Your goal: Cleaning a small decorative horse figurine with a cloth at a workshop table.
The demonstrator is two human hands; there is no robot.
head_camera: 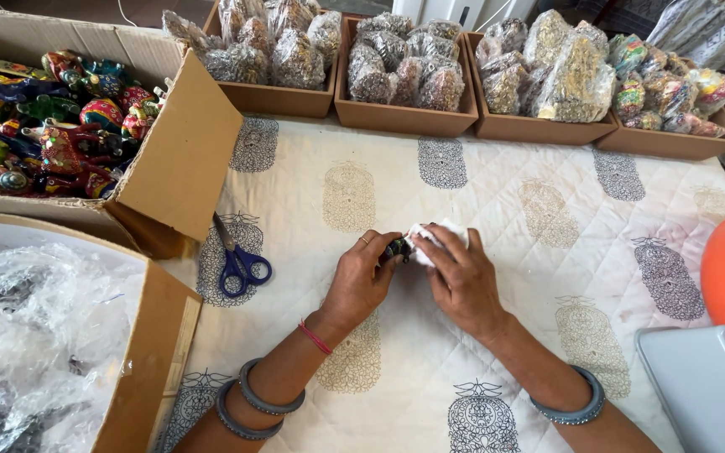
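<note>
Centrally, a small dark figurine (396, 248) is pinched by the left hand (362, 281) and wrapped in white paper (438, 238) gripped by the right hand (463, 281); brown trays (404, 117) of clear packets line the cloth's far edge.

left hand (361, 281), right hand (461, 281), fingers curled, meeting

Two hands wrapping a small figurine on a printed cloth.
Left hand (361, 281) and right hand (461, 281) hold a dark figurine (395, 248) in white paper (436, 237); blue scissors (239, 262) lie left of the figurine.
</note>
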